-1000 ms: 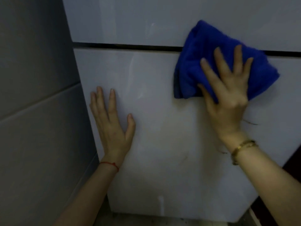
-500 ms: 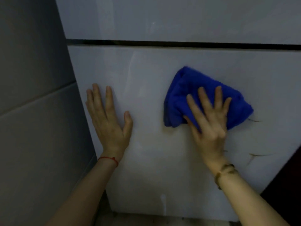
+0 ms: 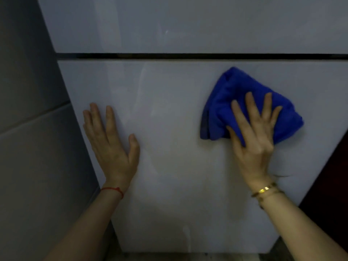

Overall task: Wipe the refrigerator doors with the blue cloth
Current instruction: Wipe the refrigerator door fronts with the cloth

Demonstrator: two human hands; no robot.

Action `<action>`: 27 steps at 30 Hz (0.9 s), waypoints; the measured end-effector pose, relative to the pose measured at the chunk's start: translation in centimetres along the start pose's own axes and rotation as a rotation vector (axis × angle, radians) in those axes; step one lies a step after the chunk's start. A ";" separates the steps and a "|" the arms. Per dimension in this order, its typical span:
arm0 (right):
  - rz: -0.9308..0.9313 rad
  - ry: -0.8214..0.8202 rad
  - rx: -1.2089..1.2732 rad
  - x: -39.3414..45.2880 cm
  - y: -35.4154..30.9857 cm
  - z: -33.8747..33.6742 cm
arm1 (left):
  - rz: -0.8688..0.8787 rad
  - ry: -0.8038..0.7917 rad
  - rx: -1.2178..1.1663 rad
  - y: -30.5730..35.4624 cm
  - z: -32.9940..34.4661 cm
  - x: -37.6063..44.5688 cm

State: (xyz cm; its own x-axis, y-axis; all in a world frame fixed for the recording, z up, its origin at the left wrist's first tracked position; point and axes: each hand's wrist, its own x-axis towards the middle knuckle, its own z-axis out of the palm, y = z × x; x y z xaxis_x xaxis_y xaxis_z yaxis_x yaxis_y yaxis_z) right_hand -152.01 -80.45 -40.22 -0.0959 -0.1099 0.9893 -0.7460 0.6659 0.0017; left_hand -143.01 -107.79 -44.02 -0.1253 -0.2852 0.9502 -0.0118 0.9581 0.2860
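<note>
Cloth: blue cloth [image 3: 243, 102], bunched and folded, pressed flat on the lower door [image 3: 178, 166] toward 2 o'clock, just under the dark gap [image 3: 188, 56] below the upper door [image 3: 188, 23].
Right hand: right hand [image 3: 252, 140] lies open, fingers spread over the cloth's lower half, pinning it by palm pressure rather than a clenched grip.
Left hand: left hand [image 3: 111, 146] open and flat on the bare door at 9 o'clock, holding nothing, likely bracing.
Handling: probably soft, light and limp; it should slide easily on the glossy panel and may creep out from under the fingers.
Hold: best kept under the palm at the thick folded middle, loose edges tucked in.
</note>
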 end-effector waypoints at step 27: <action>0.652 0.117 -0.048 -10.2 3.7 -1.9 | 0.038 -0.014 -0.006 -0.2 -0.1 -0.1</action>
State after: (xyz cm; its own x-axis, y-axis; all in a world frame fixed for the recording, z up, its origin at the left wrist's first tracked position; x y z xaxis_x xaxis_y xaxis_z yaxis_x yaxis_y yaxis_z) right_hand -152.49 -75.46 -50.01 -0.4431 0.4058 0.7993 -0.5293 0.6012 -0.5987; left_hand -142.91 -107.95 -44.20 -0.1398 -0.2480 0.9586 -0.0006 0.9681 0.2504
